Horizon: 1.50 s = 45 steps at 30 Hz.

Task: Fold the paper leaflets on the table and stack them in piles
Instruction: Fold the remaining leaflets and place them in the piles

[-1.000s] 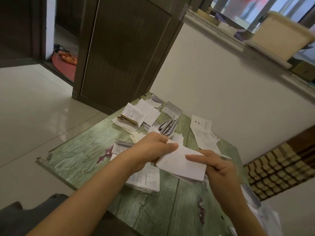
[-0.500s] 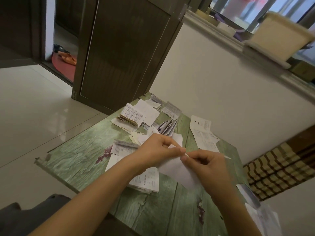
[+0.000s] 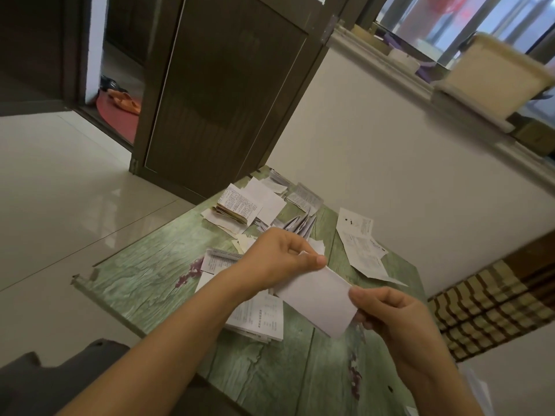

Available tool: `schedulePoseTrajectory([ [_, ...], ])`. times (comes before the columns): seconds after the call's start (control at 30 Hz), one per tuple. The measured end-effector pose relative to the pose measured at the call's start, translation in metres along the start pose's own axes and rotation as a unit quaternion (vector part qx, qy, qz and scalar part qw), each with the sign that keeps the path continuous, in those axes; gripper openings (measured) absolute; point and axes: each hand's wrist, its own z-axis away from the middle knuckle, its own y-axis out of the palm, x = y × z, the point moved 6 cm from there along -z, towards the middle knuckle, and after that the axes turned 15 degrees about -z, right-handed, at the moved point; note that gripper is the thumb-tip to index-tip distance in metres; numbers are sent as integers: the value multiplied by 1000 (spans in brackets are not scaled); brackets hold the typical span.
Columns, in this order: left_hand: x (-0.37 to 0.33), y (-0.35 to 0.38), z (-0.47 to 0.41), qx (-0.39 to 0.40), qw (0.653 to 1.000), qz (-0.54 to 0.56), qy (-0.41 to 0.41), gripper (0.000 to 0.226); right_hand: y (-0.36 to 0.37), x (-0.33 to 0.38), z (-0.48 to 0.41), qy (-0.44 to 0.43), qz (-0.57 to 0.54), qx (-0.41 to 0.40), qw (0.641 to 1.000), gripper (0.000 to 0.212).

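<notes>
We hold the leaflet (image 3: 318, 298) above the worktop (image 3: 144, 274), long axis far-left to near-right. Grip: left hand (image 3: 279, 259) pinches the far end, right hand (image 3: 390, 313) the near end. The pile (image 3: 261, 318) lies nearer the left hand.

Green wood-grain tabletop (image 3: 144, 283): folded leaflet stack (image 3: 237, 207) near the far edge, unfolded printed sheets (image 3: 363, 250) at right, flat leaflet pile (image 3: 261, 319) near the middle.

My left hand (image 3: 279, 259) and right hand (image 3: 393, 316) are bare, as are both forearms (image 3: 180, 334) to the frame's edge.
</notes>
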Motion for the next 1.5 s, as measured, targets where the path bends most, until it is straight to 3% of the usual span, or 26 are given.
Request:
schedulePoseTrajectory([
  [0.17,0,-5,3,8,999,37,7,16,8,6,3,-26,2,25,999,30],
  [0.4,6,-10,4,1,995,92,-25,21,35,0,3,42,-54,105,992,30],
  [0.7,16,-24,5,-83,979,168,-81,18,51,4,12,2,-87,207,974,50],
  [0.83,18,-23,2,-63,981,158,-90,24,48,7,9,-40,-47,145,988,22],
  [0.97,15,-13,4,49,993,78,-67,11,41,15,1,-106,27,71,991,27],
  [1.1,10,1,10,120,992,21,-35,14,56,25,5,-194,188,151,951,32],
  [1.17,7,2,11,98,995,21,-29,12,55,27,4,-209,162,120,957,24],
  [1.23,6,-3,10,45,998,41,-29,16,48,27,2,-202,76,72,974,1],
  [1.3,5,-8,8,-3,997,73,-33,12,48,26,3,-194,43,48,979,29],
  [1.37,4,-10,9,-29,994,106,-30,5,53,23,5,-183,48,47,981,42],
  [1.5,1,-2,11,-26,989,145,-23,6,52,24,4,-210,37,-8,977,26],
])
